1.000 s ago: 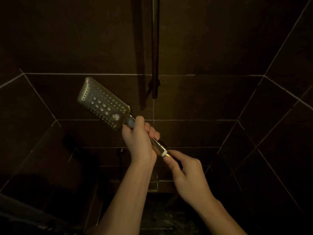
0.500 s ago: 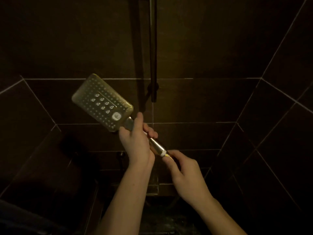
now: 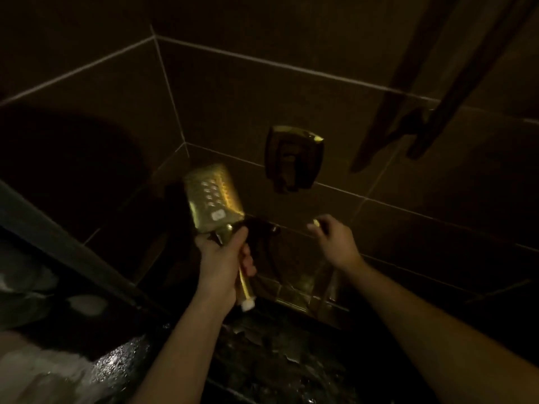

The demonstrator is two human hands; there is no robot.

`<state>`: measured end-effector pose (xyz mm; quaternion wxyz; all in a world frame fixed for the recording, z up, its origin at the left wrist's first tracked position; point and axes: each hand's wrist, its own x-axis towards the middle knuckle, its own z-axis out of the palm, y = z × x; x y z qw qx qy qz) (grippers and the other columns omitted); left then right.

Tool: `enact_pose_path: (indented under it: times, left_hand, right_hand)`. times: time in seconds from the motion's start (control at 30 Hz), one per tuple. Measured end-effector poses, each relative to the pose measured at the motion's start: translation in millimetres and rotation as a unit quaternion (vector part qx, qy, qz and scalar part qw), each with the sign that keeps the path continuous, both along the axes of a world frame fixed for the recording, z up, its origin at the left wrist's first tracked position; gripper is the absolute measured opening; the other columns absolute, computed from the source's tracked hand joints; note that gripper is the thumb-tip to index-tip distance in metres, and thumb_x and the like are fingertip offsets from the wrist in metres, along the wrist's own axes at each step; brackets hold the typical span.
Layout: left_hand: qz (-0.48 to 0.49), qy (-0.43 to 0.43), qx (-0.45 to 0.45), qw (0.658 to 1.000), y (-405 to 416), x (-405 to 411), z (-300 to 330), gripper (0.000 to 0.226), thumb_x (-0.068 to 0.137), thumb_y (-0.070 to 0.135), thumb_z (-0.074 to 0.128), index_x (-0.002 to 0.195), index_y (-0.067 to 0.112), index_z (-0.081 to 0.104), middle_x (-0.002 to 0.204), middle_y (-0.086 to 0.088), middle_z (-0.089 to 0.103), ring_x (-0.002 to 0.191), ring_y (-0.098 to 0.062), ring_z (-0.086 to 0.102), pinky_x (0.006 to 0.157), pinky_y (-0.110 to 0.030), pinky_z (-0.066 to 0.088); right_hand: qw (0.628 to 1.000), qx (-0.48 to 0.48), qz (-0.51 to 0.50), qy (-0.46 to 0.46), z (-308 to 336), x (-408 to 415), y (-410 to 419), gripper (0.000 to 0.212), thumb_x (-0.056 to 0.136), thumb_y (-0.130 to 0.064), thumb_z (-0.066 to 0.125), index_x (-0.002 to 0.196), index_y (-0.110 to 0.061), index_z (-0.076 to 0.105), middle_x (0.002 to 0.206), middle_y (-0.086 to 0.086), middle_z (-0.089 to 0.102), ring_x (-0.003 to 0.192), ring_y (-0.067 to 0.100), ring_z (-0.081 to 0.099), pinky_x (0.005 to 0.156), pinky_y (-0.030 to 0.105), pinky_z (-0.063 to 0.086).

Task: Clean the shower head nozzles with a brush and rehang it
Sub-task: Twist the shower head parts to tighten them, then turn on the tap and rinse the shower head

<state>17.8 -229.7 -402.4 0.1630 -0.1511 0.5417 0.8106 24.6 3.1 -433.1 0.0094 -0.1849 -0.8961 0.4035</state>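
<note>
Shower head [image 3: 212, 196], rectangular, gold-toned, nozzle face toward the camera, raised in front of the dark tiled corner. Handle [image 3: 244, 284] slants down to a white end fitting, free of any hose. Left hand [image 3: 224, 258]: fingers clamped round the handle just below the head. Right hand [image 3: 337, 240]: well apart to the right, fingers curled, pinching a small pale item [image 3: 315, 222] too blurred to identify. Wall-mounted valve plate [image 3: 293, 157] above and between the hands. Dark slide rail [image 3: 431, 91] upper right. Wet floor [image 3: 280, 360] below.
</note>
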Motion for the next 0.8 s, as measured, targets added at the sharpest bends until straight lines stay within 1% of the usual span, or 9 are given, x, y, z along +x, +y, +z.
enact_pose_path:
  times: [0.1,0.17,0.23,0.33,0.47,0.53,0.6,0.67,0.8]
  left_hand:
    - [-0.062,0.028,-0.061,0.996,-11.4,-9.1,-33.6,0.085,0.1,0.017,0.062,0.146,0.064,0.008,0.09,-0.012,0.064,0.049,-0.017,0.055,0.045,-0.03,0.046]
    - [-0.082,0.043,-0.079,0.993,-16.5,-14.8,-50.9,0.089,0.103,0.019,0.057,0.143,0.072,-0.001,0.097,-0.015,0.064,0.048,-0.018,0.056,0.044,-0.03,0.047]
    - [-0.098,0.06,-0.099,0.988,-20.6,-18.6,-63.6,0.087,0.104,0.019,0.055,0.142,0.074,0.0,0.1,-0.016,0.063,0.047,-0.018,0.056,0.044,-0.031,0.048]
    - [-0.109,0.069,-0.116,0.985,-27.4,-24.9,-78.8,0.086,0.104,0.015,0.054,0.145,0.071,0.003,0.101,-0.018,0.062,0.05,-0.019,0.057,0.045,-0.031,0.049]
    - [-0.114,0.049,-0.103,0.987,-28.9,-29.4,-87.8,0.086,0.103,0.011,0.054,0.148,0.067,0.007,0.135,-0.021,0.054,0.067,-0.022,0.06,0.045,-0.031,0.052]
    - [-0.113,0.032,-0.091,0.989,-27.5,-31.4,-89.5,0.085,0.102,0.012,0.055,0.144,0.071,0.01,0.148,-0.011,0.049,0.089,-0.047,0.067,0.066,-0.053,0.062]
    - [-0.119,0.032,-0.085,0.989,-26.8,-33.7,-94.9,0.083,0.101,0.014,0.057,0.136,0.078,0.017,0.158,-0.003,0.042,0.128,-0.07,0.039,0.097,-0.079,0.039]
    - [-0.117,0.036,-0.078,0.989,-26.9,-35.0,-95.8,0.082,0.101,0.016,0.058,0.132,0.08,0.019,0.159,0.001,0.04,0.135,-0.072,0.026,0.1,-0.082,0.03]
    - [-0.079,0.042,-0.081,0.993,-21.8,-33.8,-90.6,0.082,0.101,0.014,0.058,0.139,0.075,0.018,0.157,0.003,0.041,0.133,-0.065,0.039,0.098,-0.079,0.039]
  right_hand:
    - [1.0,-0.002,0.003,-0.02,-26.1,-84.6,22.7,0.015,0.096,-0.033,0.059,0.101,-0.019,0.061,0.093,0.003,0.065,0.079,0.017,0.064,0.062,0.027,0.05]
    - [0.999,-0.01,0.017,-0.031,-40.1,-123.1,25.9,0.022,0.094,-0.036,0.06,0.103,-0.016,0.063,0.086,0.005,0.065,0.072,0.019,0.063,0.062,0.035,0.049]
    - [0.999,-0.023,0.029,-0.037,-47.0,-146.7,21.3,0.021,0.095,-0.034,0.06,0.104,-0.015,0.061,0.079,0.004,0.061,0.062,0.015,0.057,0.057,0.031,0.044]
    - [0.998,-0.041,0.024,-0.051,-50.2,-169.2,13.3,0.026,0.096,-0.033,0.058,0.113,-0.013,0.061,0.085,0.002,0.058,0.064,0.01,0.053,0.054,0.024,0.04]
    - [0.997,-0.018,0.017,-0.069,-51.0,-177.1,11.5,0.029,0.098,-0.028,0.056,0.12,-0.01,0.06,0.103,0.008,0.062,0.076,0.015,0.059,0.06,0.027,0.049]
    - [0.997,0.0,0.015,-0.077,-47.8,-179.1,12.1,0.029,0.098,-0.027,0.056,0.121,-0.009,0.061,0.107,0.011,0.063,0.083,0.021,0.063,0.072,0.038,0.054]
    - [0.996,0.015,0.021,-0.091,-45.1,-182.2,12.6,0.029,0.098,-0.026,0.056,0.12,-0.007,0.062,0.109,0.012,0.063,0.08,0.02,0.062,0.072,0.037,0.055]
    - [0.994,0.028,0.027,-0.104,-42.7,-184.5,11.3,0.029,0.1,-0.025,0.053,0.118,-0.005,0.063,0.109,0.013,0.064,0.07,0.015,0.059,0.058,0.029,0.051]
    - [0.992,0.039,0.022,-0.118,-40.0,-184.7,9.1,0.027,0.1,-0.024,0.052,0.116,-0.006,0.063,0.107,0.011,0.063,0.071,0.012,0.058,0.052,0.022,0.042]
